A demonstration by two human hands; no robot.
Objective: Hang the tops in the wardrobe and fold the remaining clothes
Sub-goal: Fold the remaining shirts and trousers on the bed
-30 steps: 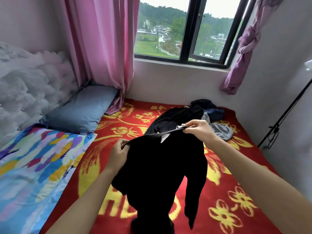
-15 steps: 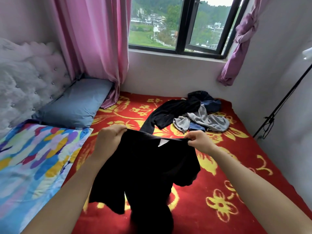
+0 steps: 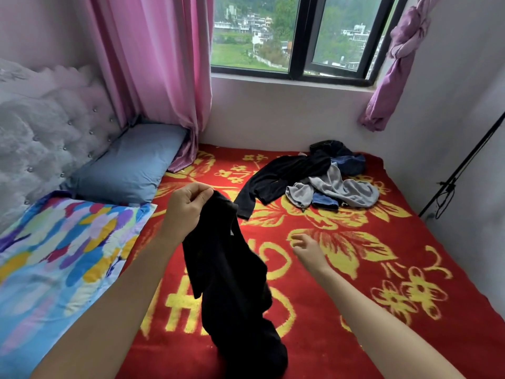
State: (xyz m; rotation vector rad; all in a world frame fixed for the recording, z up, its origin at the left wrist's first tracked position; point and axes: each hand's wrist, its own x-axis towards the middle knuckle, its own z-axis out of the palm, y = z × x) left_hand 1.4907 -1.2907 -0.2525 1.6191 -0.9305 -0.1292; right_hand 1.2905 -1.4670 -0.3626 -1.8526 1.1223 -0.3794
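Observation:
My left hand [image 3: 185, 209] grips the neck end of a black top [image 3: 232, 285], which hangs down in a bunch over the red bed blanket [image 3: 382, 242]. To its right, my right hand [image 3: 306, 247] hovers over the blanket with fingers loose and nothing in it. Farther back on the bed lies a pile of clothes: a black long-sleeved garment [image 3: 278, 179], a grey garment [image 3: 336, 190] and dark blue pieces [image 3: 347, 160].
A blue pillow [image 3: 131, 165] and a multicoloured pillow [image 3: 60, 250] lie at the left by a tufted white headboard [image 3: 41, 129]. Pink curtain [image 3: 153, 64] and window [image 3: 295, 36] stand behind the bed. A black stand leg [image 3: 459, 170] leans at the right wall.
My right hand has let go of the black top and dropped toward the blanket. The top, earlier stretched between both hands, now hangs from my left hand alone.

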